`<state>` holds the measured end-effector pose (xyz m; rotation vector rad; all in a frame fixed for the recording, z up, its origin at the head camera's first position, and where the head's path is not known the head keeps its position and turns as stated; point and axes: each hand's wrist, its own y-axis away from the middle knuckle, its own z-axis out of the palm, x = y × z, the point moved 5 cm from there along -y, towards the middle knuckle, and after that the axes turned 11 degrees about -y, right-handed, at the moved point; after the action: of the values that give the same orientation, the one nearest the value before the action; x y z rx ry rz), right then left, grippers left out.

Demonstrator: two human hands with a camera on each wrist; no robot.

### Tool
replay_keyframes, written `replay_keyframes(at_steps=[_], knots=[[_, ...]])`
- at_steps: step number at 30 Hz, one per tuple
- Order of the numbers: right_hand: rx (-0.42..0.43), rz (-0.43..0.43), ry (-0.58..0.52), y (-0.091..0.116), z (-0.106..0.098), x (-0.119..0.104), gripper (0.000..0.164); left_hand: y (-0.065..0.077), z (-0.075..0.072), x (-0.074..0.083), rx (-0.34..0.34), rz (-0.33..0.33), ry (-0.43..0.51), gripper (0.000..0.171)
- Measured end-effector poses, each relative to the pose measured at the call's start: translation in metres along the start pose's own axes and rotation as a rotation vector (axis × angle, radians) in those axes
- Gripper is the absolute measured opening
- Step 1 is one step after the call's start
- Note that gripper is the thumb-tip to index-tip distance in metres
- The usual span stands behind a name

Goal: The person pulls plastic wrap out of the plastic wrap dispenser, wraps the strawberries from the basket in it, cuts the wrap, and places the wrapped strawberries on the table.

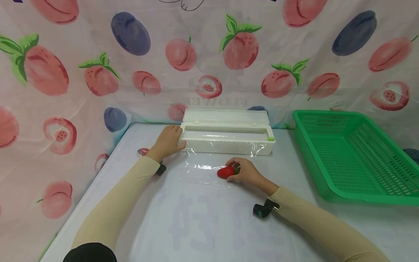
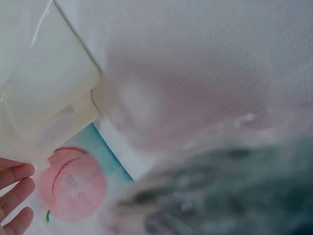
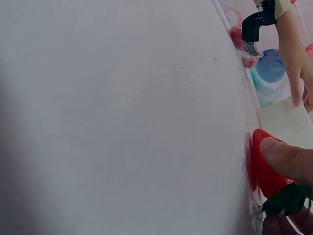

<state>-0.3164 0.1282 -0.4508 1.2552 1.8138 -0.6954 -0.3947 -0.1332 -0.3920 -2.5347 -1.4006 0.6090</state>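
Note:
A white cling film dispenser (image 1: pixel 227 146) stands at the back of the table with its lid raised. My left hand (image 1: pixel 168 141) grips its left end, thumb at the front, fingertips (image 2: pixel 19 174) at the edge in the left wrist view. From the dispenser a sheet of clear film (image 1: pixel 199 171) stretches forward over the table. My right hand (image 1: pixel 246 171) holds a red strawberry (image 1: pixel 226 172) with green leaves over the film's right part. In the right wrist view the thumb (image 3: pixel 283 154) presses the strawberry's side.
A green plastic basket (image 1: pixel 327 185) stands on the right. By my left wrist lies a red, film-wrapped thing (image 1: pixel 143 151), partly hidden by the forearm. A fruit-print curtain (image 1: pixel 203 43) hangs behind and left of the white table (image 1: pixel 157 233). A green cutter tab (image 1: pixel 270 138) sits at the dispenser's right end.

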Motion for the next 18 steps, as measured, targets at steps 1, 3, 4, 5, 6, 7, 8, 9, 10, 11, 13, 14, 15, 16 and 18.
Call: replay_keyframes(at_steps=[1, 3, 4, 5, 6, 7, 8, 9, 10, 11, 13, 14, 15, 16, 18], knots=[[-0.004, -0.006, 0.006, 0.000, 0.000, 0.001, 0.046, 0.000, 0.000, 0.000, 0.006, 0.002, 0.004, 0.041], [-0.001, 0.000, 0.010, 0.000, 0.000, 0.001, 0.047, 0.000, -0.001, 0.001, 0.021, 0.005, 0.006, 0.041], [0.000, 0.002, 0.008, 0.001, 0.000, 0.002, 0.047, 0.000, -0.001, 0.001, 0.026, 0.006, 0.006, 0.041], [0.003, 0.006, 0.003, 0.001, 0.000, 0.001, 0.047, 0.000, -0.001, 0.002, 0.027, 0.006, 0.006, 0.041], [0.003, 0.006, 0.001, 0.001, -0.001, 0.001, 0.047, 0.001, 0.000, 0.001, 0.025, 0.004, 0.004, 0.042], [0.001, -0.003, -0.002, 0.002, -0.002, 0.000, 0.048, 0.001, 0.000, 0.001, 0.019, -0.001, 0.005, 0.042], [0.002, -0.002, -0.008, 0.002, -0.003, -0.001, 0.049, 0.002, 0.000, 0.000, 0.010, -0.006, 0.003, 0.043], [0.002, -0.006, -0.009, 0.003, -0.005, -0.002, 0.049, 0.002, 0.000, 0.000, -0.002, -0.012, 0.006, 0.045], [0.004, -0.016, -0.012, 0.004, -0.007, -0.003, 0.049, 0.003, -0.001, -0.001, -0.015, -0.019, 0.007, 0.046], [0.007, -0.022, -0.014, 0.005, -0.010, -0.004, 0.049, 0.004, -0.003, -0.001, -0.025, -0.027, 0.013, 0.048], [0.011, -0.046, -0.014, 0.009, -0.018, -0.005, 0.050, 0.008, -0.009, -0.002, -0.027, -0.042, 0.021, 0.052], [0.013, -0.052, -0.015, 0.012, -0.022, -0.005, 0.051, 0.010, -0.014, 0.000, -0.014, -0.044, 0.027, 0.053], [0.016, -0.065, -0.015, 0.014, -0.026, -0.005, 0.051, 0.012, -0.019, 0.002, 0.009, -0.042, 0.040, 0.053], [0.016, -0.076, -0.017, 0.017, -0.031, -0.005, 0.051, 0.014, -0.025, 0.006, 0.041, -0.030, 0.048, 0.053], [0.012, -0.096, -0.020, 0.025, -0.040, -0.005, 0.055, 0.020, -0.036, 0.018, 0.119, 0.029, 0.072, 0.051]])
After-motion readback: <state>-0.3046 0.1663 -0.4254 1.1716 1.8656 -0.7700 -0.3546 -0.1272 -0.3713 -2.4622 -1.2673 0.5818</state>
